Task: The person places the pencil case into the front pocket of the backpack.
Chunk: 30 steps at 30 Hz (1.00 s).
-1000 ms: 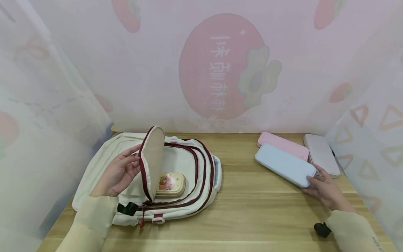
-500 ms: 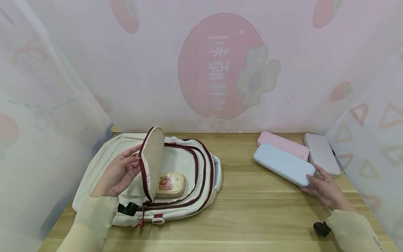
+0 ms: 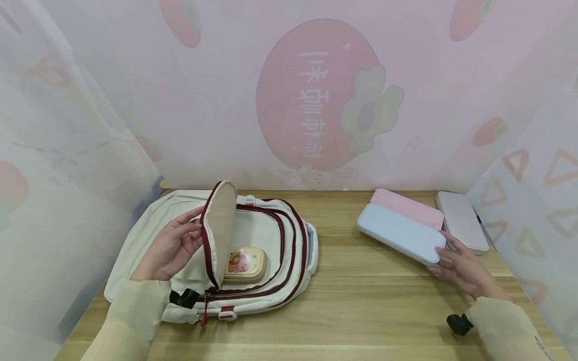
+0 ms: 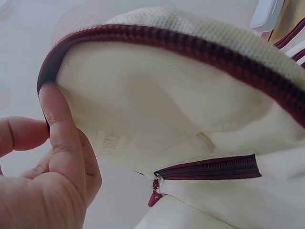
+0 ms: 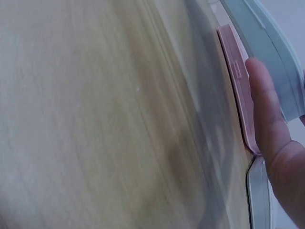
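A cream backpack (image 3: 151,225) with maroon zips lies on the left of the table. My left hand (image 3: 173,250) pinches the edge of its front pocket flap (image 3: 222,225) between thumb and fingers, and the flap stands up. A small cream case (image 3: 246,264) with a printed picture sits in the opened pocket, partly hidden by the flap. At the right, my right hand (image 3: 467,271) grips the near end of a light blue flat case (image 3: 399,233). In the right wrist view, the blue case (image 5: 274,52) is raised and tilted over a pink case (image 5: 238,81).
The pink flat case (image 3: 408,208) lies at the back right, partly covered by the blue one. Beside it a pale lilac-grey case (image 3: 461,220) lies near the right wall. Patterned sheets (image 3: 429,90) enclose the wooden table (image 3: 361,311) at the back and sides.
My right hand has shifted the blue case slightly left. The left hand and the flap have stayed in place.
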Motion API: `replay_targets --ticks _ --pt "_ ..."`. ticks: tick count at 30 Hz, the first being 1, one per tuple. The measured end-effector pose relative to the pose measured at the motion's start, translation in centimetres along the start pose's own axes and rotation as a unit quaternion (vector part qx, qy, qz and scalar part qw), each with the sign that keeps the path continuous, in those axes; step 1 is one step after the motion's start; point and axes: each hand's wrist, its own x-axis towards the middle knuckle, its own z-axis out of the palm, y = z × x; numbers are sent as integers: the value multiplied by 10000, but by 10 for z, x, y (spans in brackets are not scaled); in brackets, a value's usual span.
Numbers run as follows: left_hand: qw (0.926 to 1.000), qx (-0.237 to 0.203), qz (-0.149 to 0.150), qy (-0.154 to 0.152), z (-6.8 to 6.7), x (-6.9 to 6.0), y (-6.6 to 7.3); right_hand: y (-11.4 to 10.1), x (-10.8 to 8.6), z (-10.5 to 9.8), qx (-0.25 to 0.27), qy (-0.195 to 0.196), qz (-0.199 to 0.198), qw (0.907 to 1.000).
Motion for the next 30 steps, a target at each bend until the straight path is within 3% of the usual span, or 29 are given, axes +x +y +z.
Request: replay_targets --ticks 18,30 --pt "10000 -22 -33 -18 0 2 1 -13 5 21 35 -321 -35 9995" --pt "10000 -63 -24 3 0 0 1 -15 14 37 -326 -428 -73 9985"
